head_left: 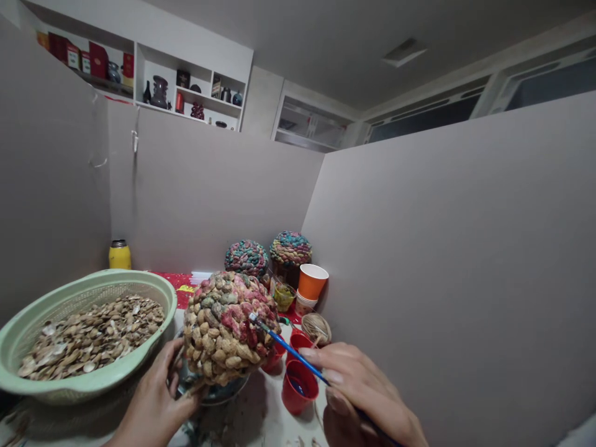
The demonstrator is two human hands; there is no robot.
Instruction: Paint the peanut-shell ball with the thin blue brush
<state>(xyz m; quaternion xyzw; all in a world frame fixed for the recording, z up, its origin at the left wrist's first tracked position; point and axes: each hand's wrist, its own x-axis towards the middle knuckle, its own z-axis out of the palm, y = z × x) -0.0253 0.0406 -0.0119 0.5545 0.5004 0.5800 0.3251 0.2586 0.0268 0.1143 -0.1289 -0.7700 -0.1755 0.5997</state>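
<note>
A dome covered in nut shells [228,326], partly painted red and green, stands in front of me. My left hand [156,400] grips it at its lower left, near its base. My right hand [361,391] pinches a blue paintbrush [288,351], and the brush tip touches the dome's right side. Below the brush stands a red cup [299,388] with blue paint inside.
A pale green basket [28,329] full of shells sits at the left. At the back are two painted shell domes [246,257], an orange cup [311,281], a twine ball [316,328] and a yellow flask [120,254]. Grey partition walls close in on three sides.
</note>
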